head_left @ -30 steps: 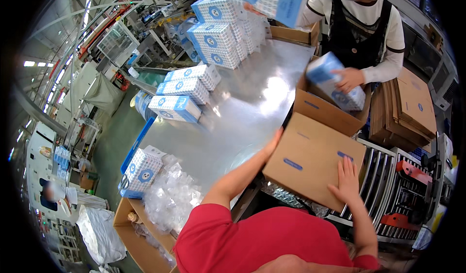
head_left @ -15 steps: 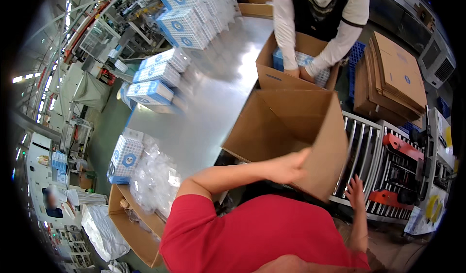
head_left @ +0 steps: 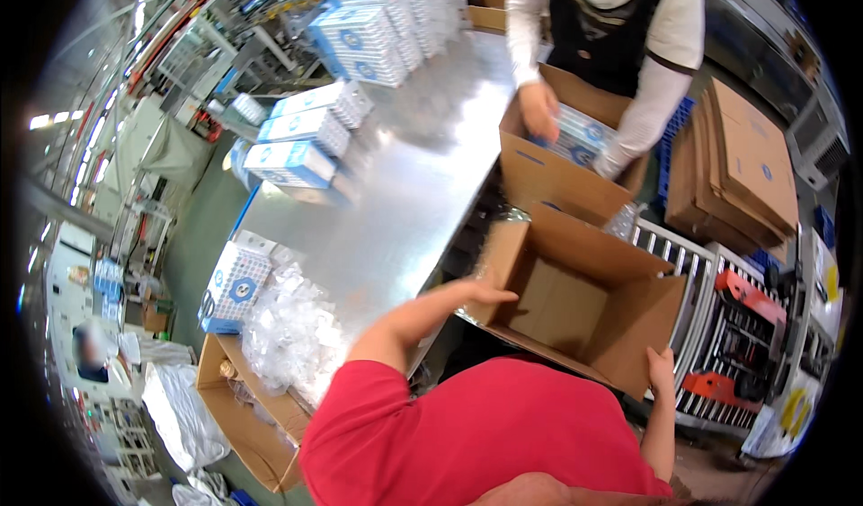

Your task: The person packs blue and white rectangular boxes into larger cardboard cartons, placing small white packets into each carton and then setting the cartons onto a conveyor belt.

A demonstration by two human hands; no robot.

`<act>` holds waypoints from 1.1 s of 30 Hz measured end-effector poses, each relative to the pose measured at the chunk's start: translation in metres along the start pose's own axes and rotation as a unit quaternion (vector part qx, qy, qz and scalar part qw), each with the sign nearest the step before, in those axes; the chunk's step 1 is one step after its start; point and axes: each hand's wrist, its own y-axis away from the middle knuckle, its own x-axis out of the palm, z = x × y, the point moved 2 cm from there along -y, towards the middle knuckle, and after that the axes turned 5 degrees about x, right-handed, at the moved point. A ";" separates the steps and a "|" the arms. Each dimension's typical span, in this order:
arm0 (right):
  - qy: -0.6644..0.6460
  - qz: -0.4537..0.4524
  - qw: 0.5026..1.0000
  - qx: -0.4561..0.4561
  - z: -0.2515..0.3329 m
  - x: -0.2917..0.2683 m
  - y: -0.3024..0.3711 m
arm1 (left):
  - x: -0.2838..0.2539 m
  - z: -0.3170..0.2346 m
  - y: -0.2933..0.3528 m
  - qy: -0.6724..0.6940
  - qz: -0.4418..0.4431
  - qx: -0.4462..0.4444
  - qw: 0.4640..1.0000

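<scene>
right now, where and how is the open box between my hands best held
Probably by opposite side walls of the open box: left hand from the left, right hand from the right. Its mouth faces up, leaving both edges accessible.

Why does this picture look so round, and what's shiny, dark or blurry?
In the head view, a fisheye lens bends edges and leaves black corners; head view again, white glare gleams on the flat silver metal table, the empty, open brown cardboard box looks shadowy inside, and the co-worker's bare hand looks smeared, maybe from moving.
</scene>
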 end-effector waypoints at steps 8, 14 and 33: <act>0.145 -0.026 0.987 -0.067 0.046 0.115 -0.054 | -0.137 0.045 0.005 0.079 -0.159 0.087 0.980; -0.001 0.033 0.998 0.057 0.094 0.139 -0.025 | -0.403 0.233 0.066 -0.231 -0.557 -0.094 0.792; 0.534 0.399 0.301 -0.682 0.377 0.563 -0.083 | -0.441 0.307 0.161 -0.423 -0.344 -0.004 0.838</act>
